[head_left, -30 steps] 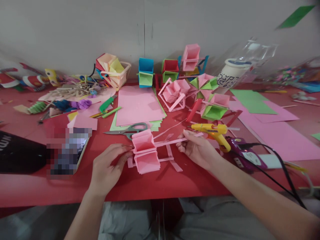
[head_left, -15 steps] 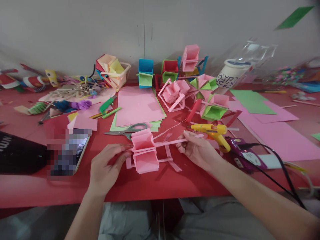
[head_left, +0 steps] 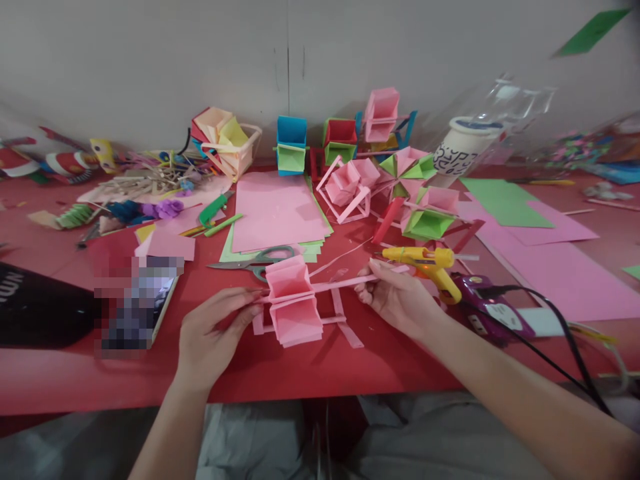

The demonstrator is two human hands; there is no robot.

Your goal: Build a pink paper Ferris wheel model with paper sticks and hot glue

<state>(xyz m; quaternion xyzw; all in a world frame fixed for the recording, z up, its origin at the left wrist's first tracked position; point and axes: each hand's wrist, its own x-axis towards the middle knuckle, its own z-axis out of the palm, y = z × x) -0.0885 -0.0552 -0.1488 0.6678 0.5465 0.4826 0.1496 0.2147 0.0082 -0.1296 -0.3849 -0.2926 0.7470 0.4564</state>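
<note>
Two joined pink paper boxes (head_left: pixel 296 320) sit between my hands, over a pink paper frame (head_left: pixel 339 308) at the table's front. A thin pink paper rod (head_left: pixel 340 283) runs through the boxes. My left hand (head_left: pixel 213 333) pinches the rod's left end, close beside the boxes. Near the other end, my right hand (head_left: pixel 400 297) holds the rod between thumb and fingers, and its tip sticks out past them. Scissors (head_left: pixel 265 261) lie just behind the boxes, partly hidden by them.
A yellow glue gun (head_left: pixel 425 263) and a purple power strip (head_left: pixel 493 307) with cables lie right. A phone (head_left: pixel 143 303) and a black cup (head_left: pixel 45 307) stand left. Behind are pink sheets (head_left: pixel 275 213), folded paper models (head_left: pixel 350 183) and a white cup (head_left: pixel 463 147).
The pink boxes have shifted slightly to the right along the rod. Both hands keep their hold, nearly in place.
</note>
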